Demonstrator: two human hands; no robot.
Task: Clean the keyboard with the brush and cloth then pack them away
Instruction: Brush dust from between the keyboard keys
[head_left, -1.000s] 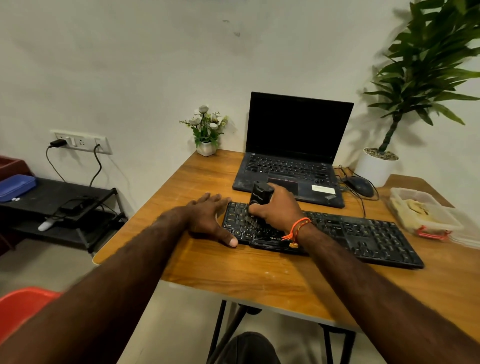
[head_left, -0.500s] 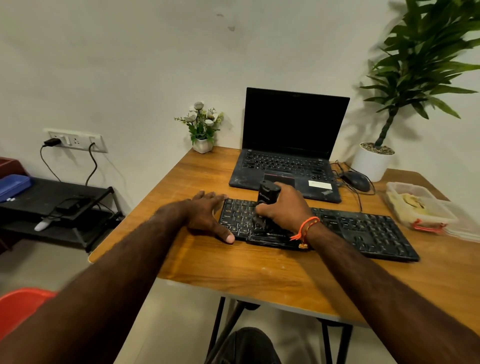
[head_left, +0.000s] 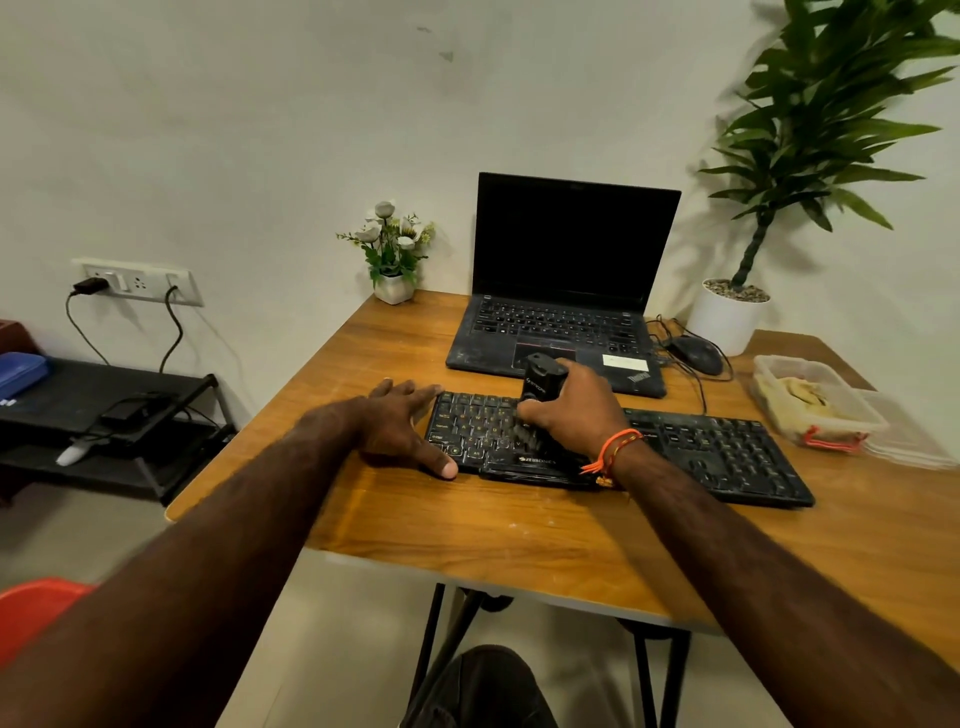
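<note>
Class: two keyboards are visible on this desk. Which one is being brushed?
The separate flat black keyboard nearest the person: the right hand holds the black brush on its left keys. The open black laptop behind it is untouched.

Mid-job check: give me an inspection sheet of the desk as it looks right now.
Surface: wooden table, pale specks near the front edge.
Job's things: black keyboard dusty; brush upright with bristles on the left keys; cloth in the clear container, far right.
Clutter: laptop open, screen dark; mouse; flower pot; potted plant.
Grippers: right hand grips the brush; left hand rests flat at the keyboard's left end.
Cables: black mouse cable loops behind the keyboard.
Surroundings: wall socket with two plugs; black shelf; red chair.
</note>
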